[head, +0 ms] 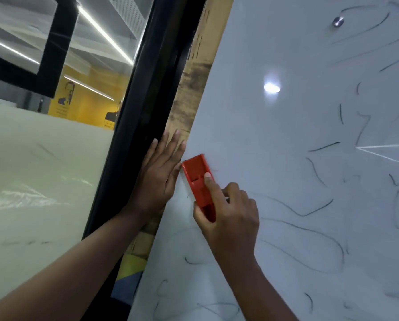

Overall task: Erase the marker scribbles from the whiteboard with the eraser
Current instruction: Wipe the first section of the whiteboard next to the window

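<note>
- Far left there was a frosted glass panel (39,170) in a black frame (133,126), with a yellow wall (89,105) behind it carrying a dark portrait graphic and some text, too small to read.
- The left hand (159,174) lay flat with fingers straight and close together on the wooden strip (191,89) by the board's edge, probably to brace the person.
- The right hand (228,212) gripped the red eraser (197,179), forefinger on top, pressing it onto the whiteboard (275,135) near its left edge. No brand showing on it.
- Plenty of black scribbles (309,239) sat lower down and to the right, so I'd say lots remained to wipe.
</note>
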Demonstrator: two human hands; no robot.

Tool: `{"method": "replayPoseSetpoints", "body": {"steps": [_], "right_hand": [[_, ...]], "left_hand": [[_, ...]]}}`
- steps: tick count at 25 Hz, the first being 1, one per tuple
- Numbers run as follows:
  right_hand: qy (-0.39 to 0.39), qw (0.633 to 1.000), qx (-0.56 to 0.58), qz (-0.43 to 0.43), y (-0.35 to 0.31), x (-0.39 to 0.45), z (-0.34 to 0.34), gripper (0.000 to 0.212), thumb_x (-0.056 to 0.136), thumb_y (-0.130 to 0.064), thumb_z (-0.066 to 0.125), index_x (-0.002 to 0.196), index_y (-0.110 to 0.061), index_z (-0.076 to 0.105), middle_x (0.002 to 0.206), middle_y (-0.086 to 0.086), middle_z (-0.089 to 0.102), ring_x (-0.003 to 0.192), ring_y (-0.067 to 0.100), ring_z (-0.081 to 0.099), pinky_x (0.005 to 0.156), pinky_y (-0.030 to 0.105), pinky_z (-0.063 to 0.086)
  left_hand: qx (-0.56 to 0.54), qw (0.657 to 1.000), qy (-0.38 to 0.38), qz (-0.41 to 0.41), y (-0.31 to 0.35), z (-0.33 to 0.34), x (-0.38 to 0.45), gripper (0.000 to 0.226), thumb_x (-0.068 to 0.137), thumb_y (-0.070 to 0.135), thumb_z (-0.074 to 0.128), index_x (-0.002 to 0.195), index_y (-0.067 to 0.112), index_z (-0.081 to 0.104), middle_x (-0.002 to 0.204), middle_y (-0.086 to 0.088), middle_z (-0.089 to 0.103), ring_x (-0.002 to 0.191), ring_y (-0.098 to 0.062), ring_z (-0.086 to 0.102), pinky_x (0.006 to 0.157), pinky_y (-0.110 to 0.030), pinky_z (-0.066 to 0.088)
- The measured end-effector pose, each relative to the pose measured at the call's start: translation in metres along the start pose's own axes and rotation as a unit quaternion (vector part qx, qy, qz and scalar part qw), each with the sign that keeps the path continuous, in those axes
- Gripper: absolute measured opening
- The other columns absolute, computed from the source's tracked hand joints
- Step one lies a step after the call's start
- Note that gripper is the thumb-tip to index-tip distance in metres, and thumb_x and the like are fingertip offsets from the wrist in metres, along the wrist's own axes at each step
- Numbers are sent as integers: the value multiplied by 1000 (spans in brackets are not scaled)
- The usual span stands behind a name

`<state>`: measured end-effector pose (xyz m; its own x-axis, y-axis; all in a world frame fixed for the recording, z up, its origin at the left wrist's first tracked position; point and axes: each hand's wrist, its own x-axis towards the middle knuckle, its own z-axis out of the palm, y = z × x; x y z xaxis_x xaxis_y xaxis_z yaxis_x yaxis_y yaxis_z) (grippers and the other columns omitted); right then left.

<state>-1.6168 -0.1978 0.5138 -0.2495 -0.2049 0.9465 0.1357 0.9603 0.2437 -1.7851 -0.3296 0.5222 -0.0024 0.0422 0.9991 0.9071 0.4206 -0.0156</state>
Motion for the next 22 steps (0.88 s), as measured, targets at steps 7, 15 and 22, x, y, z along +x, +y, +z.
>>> {"method": "replayPoseSetpoints", "body": {"steps": [7, 15, 22], "right_hand": [[55, 990, -34, 123, 32, 24, -31, 70, 84, -47, 78, 149, -33, 54, 88, 0, 46, 67, 15, 42, 68, 35, 48], [76, 969, 56, 229, 25, -16, -22, 77, 82, -36, 86, 151, -35, 51, 92, -2, 40, 75, 18, 48, 64, 35, 52], [-54, 997, 1, 52, -7, -48, -2, 76, 81, -42, 83, 150, -31, 53, 91, 4, 52, 75, 17, 48, 62, 33, 46]], "left_hand": [[-5, 1000, 13, -2, 3, 1, -23, 53, 109, 12, 42, 162, 8, 36, 172, -13, 30, 163, -29, 18, 133, -47, 10], [5, 1000, 29, -2, 5, 6, -29, 50, 110, 15, 38, 159, 5, 42, 169, -13, 36, 161, -31, 25, 132, -51, 16], [15, 1000, -10, -6, 2, 1, -29, 53, 110, 19, 35, 161, 6, 37, 172, -11, 29, 164, -28, 16, 134, -47, 7]]}}
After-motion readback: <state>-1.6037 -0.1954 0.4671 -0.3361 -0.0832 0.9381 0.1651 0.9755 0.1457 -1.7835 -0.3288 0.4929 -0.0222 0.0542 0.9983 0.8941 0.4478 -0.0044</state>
